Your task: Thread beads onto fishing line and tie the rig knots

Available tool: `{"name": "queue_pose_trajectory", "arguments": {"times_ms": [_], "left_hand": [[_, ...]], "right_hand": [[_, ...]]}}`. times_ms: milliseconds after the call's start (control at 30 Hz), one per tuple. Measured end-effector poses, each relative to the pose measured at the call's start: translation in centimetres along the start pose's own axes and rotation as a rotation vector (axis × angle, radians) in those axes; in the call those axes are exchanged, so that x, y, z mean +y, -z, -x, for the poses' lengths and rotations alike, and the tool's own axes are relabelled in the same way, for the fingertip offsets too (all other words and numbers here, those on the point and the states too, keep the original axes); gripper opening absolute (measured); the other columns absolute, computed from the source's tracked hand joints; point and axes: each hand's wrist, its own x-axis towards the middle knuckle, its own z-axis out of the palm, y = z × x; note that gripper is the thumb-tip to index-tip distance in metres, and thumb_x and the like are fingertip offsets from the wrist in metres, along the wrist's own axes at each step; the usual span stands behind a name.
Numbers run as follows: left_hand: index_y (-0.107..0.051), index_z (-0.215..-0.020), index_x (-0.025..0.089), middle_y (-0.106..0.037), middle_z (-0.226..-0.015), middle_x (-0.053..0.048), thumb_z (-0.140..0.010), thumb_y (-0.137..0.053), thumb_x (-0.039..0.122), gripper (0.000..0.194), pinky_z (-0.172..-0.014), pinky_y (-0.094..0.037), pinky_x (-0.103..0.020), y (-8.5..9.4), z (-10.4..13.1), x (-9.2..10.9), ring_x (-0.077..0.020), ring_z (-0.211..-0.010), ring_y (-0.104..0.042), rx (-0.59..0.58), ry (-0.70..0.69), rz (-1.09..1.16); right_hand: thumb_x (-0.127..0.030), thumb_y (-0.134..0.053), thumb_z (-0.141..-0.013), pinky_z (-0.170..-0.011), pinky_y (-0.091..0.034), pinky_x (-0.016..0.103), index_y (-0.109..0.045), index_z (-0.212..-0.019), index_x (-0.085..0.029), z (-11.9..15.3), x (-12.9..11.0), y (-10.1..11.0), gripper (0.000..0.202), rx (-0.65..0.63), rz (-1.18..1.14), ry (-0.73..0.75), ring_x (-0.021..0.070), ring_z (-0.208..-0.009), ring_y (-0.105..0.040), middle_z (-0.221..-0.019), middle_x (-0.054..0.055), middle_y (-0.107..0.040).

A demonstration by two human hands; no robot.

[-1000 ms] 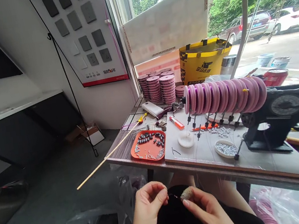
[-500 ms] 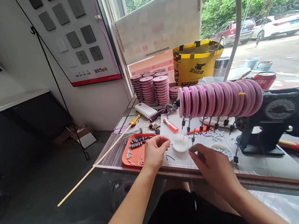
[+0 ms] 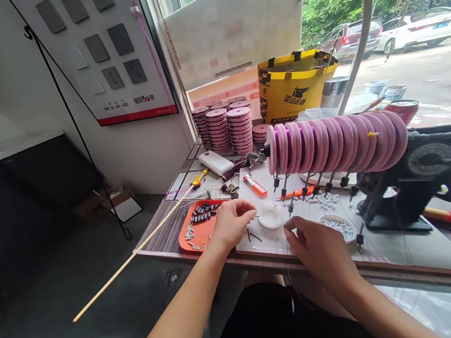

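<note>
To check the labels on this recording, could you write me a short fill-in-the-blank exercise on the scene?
The tray, partly hidden by the left hand, is ____ in colour.
The bowl near the right hand is ____ in shape.
The discs on the machine are ____.
The large bag is black and ____.

Missing words: orange; round; pink; yellow.
</note>
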Motion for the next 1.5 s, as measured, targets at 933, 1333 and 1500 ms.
{"name": "queue_pose_trajectory", "arguments": {"times_ms": [933, 1333, 1500], "left_hand": [[-0.067, -0.067, 0.015, -0.067, -0.065, -0.003, -0.066, -0.062, 0.018, 0.005, -0.064, -0.046, -0.026, 1.6, -0.1, -0.3, -0.0163, -0.064, -0.059, -0.157, -0.154, -0.062], [-0.066, -0.068, 0.014, -0.068, -0.065, -0.004, -0.070, -0.060, 0.015, 0.007, -0.062, -0.048, -0.025, 1.0, 0.0, -0.4, -0.0165, -0.063, -0.061, -0.094, -0.223, -0.152], [-0.066, -0.067, 0.014, -0.067, -0.064, -0.003, -0.072, -0.060, 0.012, 0.008, -0.060, -0.047, -0.023, 0.9, 0.3, -0.2, -0.0149, -0.060, -0.060, -0.071, -0.297, -0.262]], "right_hand": [[-0.030, -0.040, -0.080, -0.048, -0.027, 0.022, -0.058, -0.067, -0.020, 0.5, -0.3, 0.1, 0.024, 0.059, 0.005, 0.019, 0.0150, -0.045, -0.051, -0.047, -0.002, -0.052], [-0.028, -0.039, -0.081, -0.047, -0.025, 0.022, -0.058, -0.067, -0.019, 0.0, 0.1, -0.1, 0.025, 0.083, 0.059, 0.028, 0.0155, -0.044, -0.050, -0.046, -0.002, -0.050], [-0.026, -0.040, -0.080, -0.048, -0.025, 0.022, -0.060, -0.068, -0.019, 0.0, 0.3, 0.0, 0.024, 0.086, 0.085, 0.025, 0.0160, -0.047, -0.052, -0.048, 0.000, -0.053]]}}
